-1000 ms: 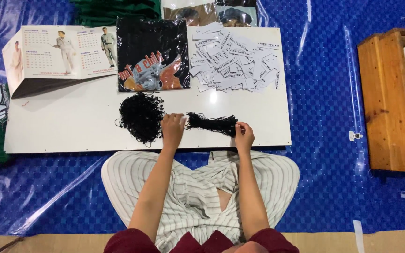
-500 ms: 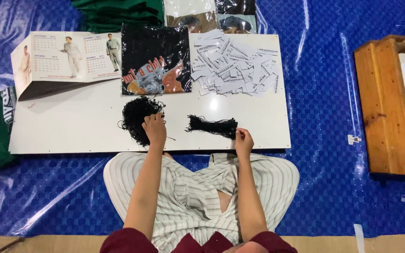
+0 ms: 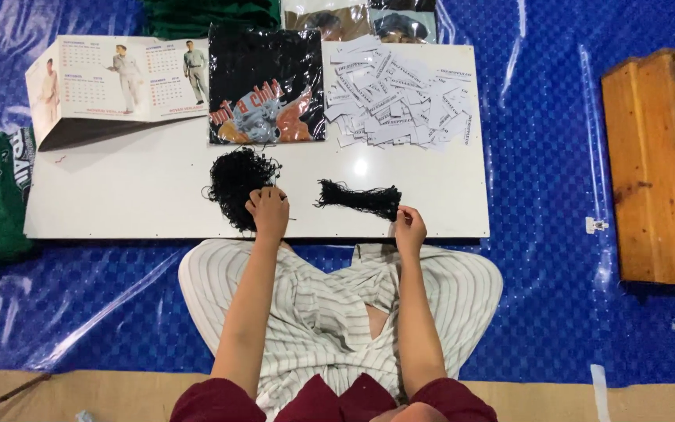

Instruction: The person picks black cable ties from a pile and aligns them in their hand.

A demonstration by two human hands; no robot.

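Hands at black strings on a white board (image 3: 119,195)
Left hand (image 3: 269,212) pinches into the loose string pile (image 3: 237,181); right hand (image 3: 409,228) pinches the end of the straight string bundle (image 3: 357,197).

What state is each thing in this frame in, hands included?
Left hand: fingers bent, picking at the loose pile.
Right hand: pinching the bundle's end.
Loose pile of black strings: tangled, spread out.
Bundle: strings gathered, lying flat.
Paper tags: scattered in a heap.
Black shirt: folded, bagged in plastic.
Calendar: standing open.
White board: flat on the blue tarp.
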